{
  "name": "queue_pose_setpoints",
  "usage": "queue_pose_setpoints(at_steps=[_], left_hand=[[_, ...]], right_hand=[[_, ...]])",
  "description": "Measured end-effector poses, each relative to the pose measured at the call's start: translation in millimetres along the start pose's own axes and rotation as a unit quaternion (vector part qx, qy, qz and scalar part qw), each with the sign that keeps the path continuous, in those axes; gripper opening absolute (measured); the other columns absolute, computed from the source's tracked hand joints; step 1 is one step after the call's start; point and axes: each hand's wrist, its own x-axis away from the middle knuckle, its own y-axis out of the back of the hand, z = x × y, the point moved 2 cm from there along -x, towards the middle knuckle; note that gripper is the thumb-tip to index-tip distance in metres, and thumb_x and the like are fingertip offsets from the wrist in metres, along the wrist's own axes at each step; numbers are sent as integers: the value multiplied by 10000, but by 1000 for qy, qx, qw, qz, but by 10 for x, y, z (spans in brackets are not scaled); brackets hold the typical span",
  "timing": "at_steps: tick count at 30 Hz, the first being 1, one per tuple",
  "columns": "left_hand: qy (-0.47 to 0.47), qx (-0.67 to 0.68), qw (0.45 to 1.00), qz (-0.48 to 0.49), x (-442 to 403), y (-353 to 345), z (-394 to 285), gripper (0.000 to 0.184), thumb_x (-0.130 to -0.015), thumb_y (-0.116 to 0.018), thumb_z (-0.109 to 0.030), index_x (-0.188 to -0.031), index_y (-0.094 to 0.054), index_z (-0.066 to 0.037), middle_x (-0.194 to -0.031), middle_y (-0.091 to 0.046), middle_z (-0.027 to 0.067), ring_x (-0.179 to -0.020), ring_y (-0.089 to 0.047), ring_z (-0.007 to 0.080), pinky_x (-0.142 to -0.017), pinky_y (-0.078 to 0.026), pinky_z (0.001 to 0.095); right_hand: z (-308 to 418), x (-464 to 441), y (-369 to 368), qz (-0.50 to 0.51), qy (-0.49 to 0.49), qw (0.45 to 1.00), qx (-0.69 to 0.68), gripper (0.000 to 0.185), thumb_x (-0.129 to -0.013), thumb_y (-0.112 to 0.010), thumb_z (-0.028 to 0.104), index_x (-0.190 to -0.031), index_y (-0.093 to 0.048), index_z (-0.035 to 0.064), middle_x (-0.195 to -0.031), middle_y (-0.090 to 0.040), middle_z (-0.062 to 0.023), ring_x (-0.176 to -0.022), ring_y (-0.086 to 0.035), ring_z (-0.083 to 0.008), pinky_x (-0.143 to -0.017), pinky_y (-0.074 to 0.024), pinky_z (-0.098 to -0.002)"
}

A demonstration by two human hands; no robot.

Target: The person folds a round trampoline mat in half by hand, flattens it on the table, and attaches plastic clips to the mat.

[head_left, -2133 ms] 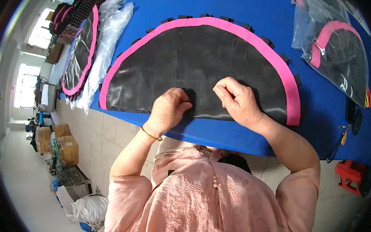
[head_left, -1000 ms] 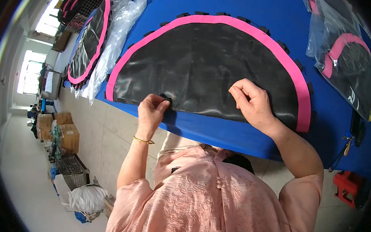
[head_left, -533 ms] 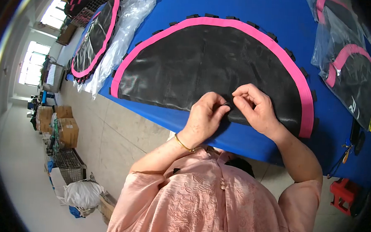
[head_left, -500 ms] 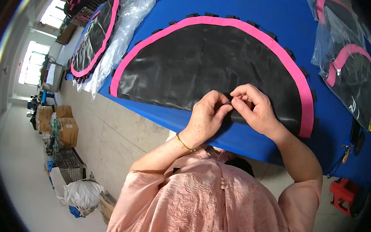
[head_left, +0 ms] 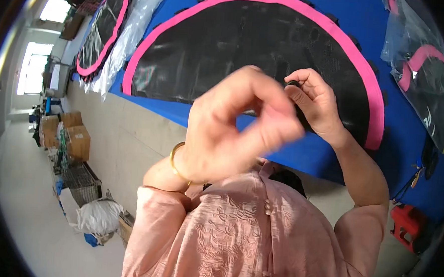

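A black mat folded to a half circle lies on the blue table, with a pink band and black tabs along its curved edge. My left hand, wearing a gold bracelet, is raised close to the camera in front of the mat's straight edge. Its thumb and forefinger are brought together in a pinch; blur hides what they hold, if anything. Above the mat's near right part, my right hand pinches a small black piece between thumb and forefinger. Whether that piece belongs to the mat is hidden.
Clear plastic wrap and another pink-edged mat lie at the left. Bagged pink-and-black items are at the right of the blue table. A red stool and cardboard boxes stand on the floor.
My left hand has come away from my right hand and risen towards the camera. My right hand is still pinching, slightly farther up in view. The view has shifted a little.
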Motion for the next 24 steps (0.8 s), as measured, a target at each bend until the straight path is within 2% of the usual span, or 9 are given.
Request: queue_pose_setpoints(at_steps=[2, 3, 4, 5, 9, 14, 19, 21, 24], left_hand=[[-137, 26, 987, 75, -73, -65, -181, 558, -828, -920, -332, -1091, -632, 68, -953, -666, 101, -802, -627, 190, -694, -504, 294], [-195, 57, 977, 66, -89, -145, -189, 599, -796, -938, -368, -1066, -647, 81, -935, -676, 113, -774, -628, 205, -666, -502, 306], [-253, 88, 962, 58, -123, -209, -236, 642, -764, -955, -405, -1041, -661, 94, -918, -685, 125, -746, -629, 219, -639, -499, 317], [-259, 52, 961, 86, -120, -178, -314, 651, -734, -970, -420, -1017, -691, 96, -906, -710, 145, -780, -675, 232, -645, -530, 323], [-215, 62, 974, 43, -59, -158, -371, 640, -734, -968, -412, -1023, -693, 89, -922, -711, 148, -794, -679, 237, -663, -535, 328], [-141, 76, 987, -28, -235, -755, -291, 623, -735, -966, -399, -1034, -698, 77, -948, -714, 152, -817, -685, 245, -693, -543, 337], [-70, 88, 989, -94, -110, -511, -391, 607, -735, -963, -387, -1045, -702, 66, -975, -716, 156, -841, -692, 253, -724, -551, 345], [-41, 90, 988, -121, 81, -393, -508, 601, -735, -962, -382, -1049, -703, 61, -986, -717, 158, -850, -694, 256, -736, -555, 349], [3, 95, 982, -165, 253, -332, -614, 592, -735, -961, -374, -1055, -706, 54, -1002, -718, 160, -864, -698, 261, -754, -560, 354]], right_hand=[[-112, -16, 9, -7, -2, 999, -45, 189, -998, -691, 33, -1172, -619, 26, -941, -638, 0, -833, -582, -46, -744, -490, -219], [-37, -10, -58, -35, -45, 996, -61, 187, -991, -684, 32, -1166, -620, 16, -948, -642, -6, -827, -575, -49, -741, -488, -219], [-41, -1, -14, -26, -59, 998, -14, 181, -994, -682, 32, -1164, -622, 10, -957, -647, -6, -835, -579, -50, -745, -490, -220], [-23, -3, -22, -27, -50, 998, 7, 178, -996, -682, 33, -1162, -623, 9, -958, -649, -7, -837, -582, -52, -748, -492, -221], [-50, -15, -30, -32, -12, 999, 25, 166, -1003, -684, 35, -1155, -625, 6, -955, -654, -10, -840, -589, -57, -755, -498, -225], [-76, -30, -12, -27, 2, 999, 41, 212, -992, -702, 18, -1190, -626, 22, -935, -621, 24, -795, -574, -17, -696, -507, -206], [-94, -19, -22, -32, -9, 999, 26, 190, -1008, -662, -7, -1192, -616, 15, -922, -604, 24, -750, -549, 2, -653, -468, -189], [-102, -17, -13, -32, -17, 999, 19, 167, -1001, -689, 42, -1156, -634, 8, -1005, -679, -25, -892, -628, -63, -782, -526, -234], [-63, -13, -30, -39, -32, 999, 11, 173, -997, -693, 44, -1157, -637, 12, -1007, -679, -23, -886, -629, -64, -774, -523, -233]])
